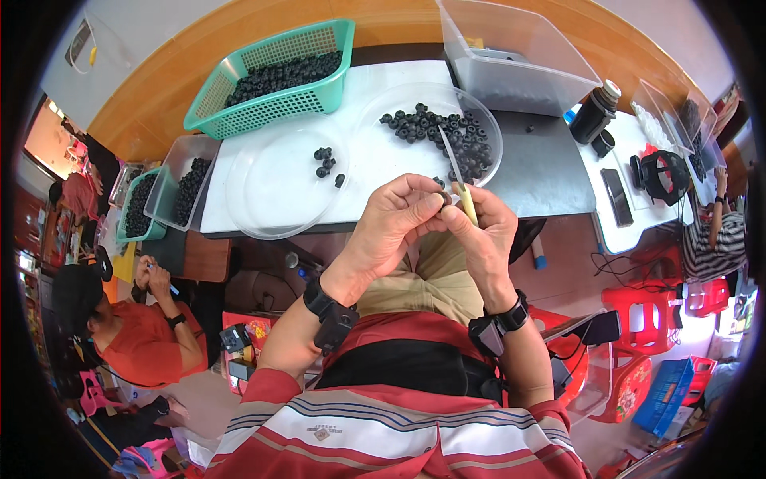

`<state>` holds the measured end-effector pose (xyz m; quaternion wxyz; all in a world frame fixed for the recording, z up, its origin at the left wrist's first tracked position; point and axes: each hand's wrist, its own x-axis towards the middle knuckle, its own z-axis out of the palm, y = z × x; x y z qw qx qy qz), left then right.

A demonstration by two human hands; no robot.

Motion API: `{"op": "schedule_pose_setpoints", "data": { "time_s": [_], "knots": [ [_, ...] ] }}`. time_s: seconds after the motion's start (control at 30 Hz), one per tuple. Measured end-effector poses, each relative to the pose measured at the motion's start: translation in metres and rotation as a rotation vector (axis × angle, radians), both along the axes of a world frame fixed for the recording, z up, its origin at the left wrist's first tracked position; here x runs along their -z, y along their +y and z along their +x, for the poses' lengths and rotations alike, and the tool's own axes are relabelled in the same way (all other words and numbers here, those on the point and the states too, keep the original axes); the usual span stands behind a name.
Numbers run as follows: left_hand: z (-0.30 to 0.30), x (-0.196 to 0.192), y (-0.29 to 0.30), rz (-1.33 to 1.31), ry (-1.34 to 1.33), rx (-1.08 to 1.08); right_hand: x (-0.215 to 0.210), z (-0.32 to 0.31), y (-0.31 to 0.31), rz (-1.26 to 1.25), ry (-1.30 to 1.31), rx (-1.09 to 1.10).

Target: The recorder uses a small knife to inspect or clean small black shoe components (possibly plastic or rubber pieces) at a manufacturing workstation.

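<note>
Pinching a dark ball mid-frame.
Left hand nipped closed on it, right hand curled round a knife, dish toward upper right.

red-white striped shirt | beige trousers | black wrist straps

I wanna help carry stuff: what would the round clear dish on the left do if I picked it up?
The round clear dish is probably light: it looks thin and holds just a few dark balls. Those look round and loose, so they might roll if it tilts.
</note>
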<state>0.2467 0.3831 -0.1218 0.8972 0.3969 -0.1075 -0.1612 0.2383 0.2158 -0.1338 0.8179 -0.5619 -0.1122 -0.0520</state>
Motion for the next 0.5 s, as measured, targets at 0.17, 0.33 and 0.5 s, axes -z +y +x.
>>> {"op": "schedule_pose_setpoints", "data": {
  "time_s": [0.17, 0.33, 0.5],
  "knots": [
    [-0.010, -0.005, 0.000, -0.037, 0.048, 0.001, 0.002, -0.003, 0.005, -0.087, -0.065, 0.041],
    [-0.013, -0.005, 0.003, -0.039, 0.080, -0.032, 0.006, -0.005, 0.004, -0.183, -0.071, 0.063],
    [-0.009, 0.001, 0.010, -0.019, 0.037, -0.072, -0.004, -0.013, -0.009, -0.340, -0.073, 0.089]
  ]
}}
